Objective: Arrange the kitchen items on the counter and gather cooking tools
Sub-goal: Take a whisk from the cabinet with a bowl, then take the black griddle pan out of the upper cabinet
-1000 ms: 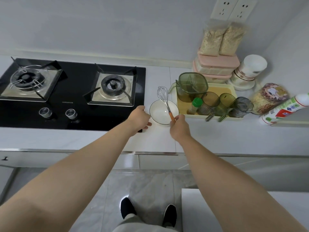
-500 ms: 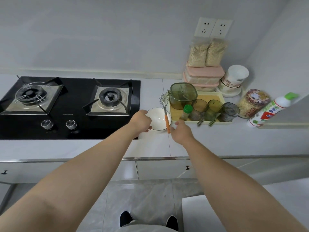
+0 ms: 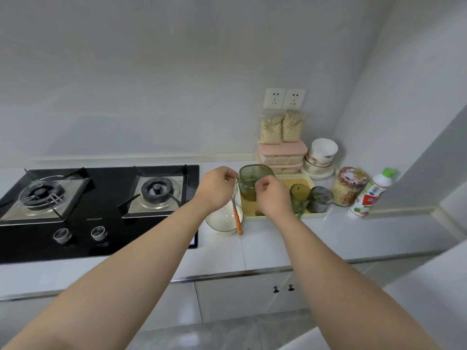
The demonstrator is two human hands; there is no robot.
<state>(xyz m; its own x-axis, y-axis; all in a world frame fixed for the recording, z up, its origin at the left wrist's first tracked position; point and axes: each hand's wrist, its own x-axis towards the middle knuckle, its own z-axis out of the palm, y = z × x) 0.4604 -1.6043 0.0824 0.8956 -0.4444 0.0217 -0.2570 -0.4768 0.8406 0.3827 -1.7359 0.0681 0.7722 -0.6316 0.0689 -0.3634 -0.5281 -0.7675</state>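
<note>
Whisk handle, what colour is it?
Orange. The head view shows the whisk handle clearly, lying over the white bowl.

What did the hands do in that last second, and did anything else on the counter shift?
The right hand let go of the whisk, which now rests in the white bowl. The left hand left the bowl's rim. Both moved back to the green pitcher on the yellow tray; whether they grip it is unclear. Bowl, cups and stove stayed put.

No lettering can be read: the small white mark on the black gas hob (image 3: 98, 215) and the white bottle (image 3: 370, 195) label (red and green patches) are too blurred
</note>
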